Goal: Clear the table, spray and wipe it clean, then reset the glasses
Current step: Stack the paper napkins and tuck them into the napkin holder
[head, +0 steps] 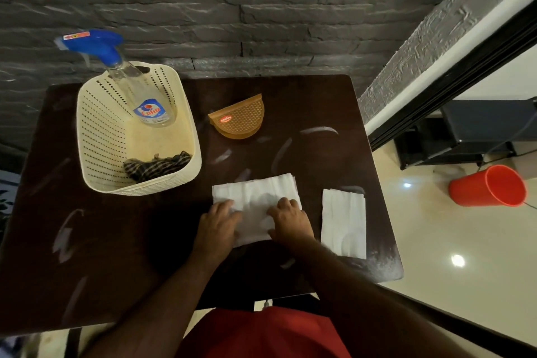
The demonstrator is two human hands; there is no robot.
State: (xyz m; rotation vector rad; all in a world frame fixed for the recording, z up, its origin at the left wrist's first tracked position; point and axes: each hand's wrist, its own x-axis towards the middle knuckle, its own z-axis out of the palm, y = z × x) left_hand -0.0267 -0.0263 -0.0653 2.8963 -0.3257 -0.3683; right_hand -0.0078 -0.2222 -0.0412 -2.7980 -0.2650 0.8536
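Observation:
A white stack of paper napkins (255, 195) lies on the dark brown table (116, 241) near its front edge. My left hand (216, 224) rests on the stack's left side and my right hand (290, 219) on its right side, fingers bent over the paper. A second folded white napkin (343, 222) lies just to the right. A cream perforated basket (98, 136) at the back left holds a spray bottle (139, 93) with a blue trigger head and a dark checked cloth (157, 166). No glasses are in view.
A brown half-round napkin holder (239, 119) stands at the table's back middle. White streaks mark the tabletop. A dark stone wall (232, 9) runs behind. On the shiny floor to the right lies a red bucket (488, 186) near dark furniture (479, 128).

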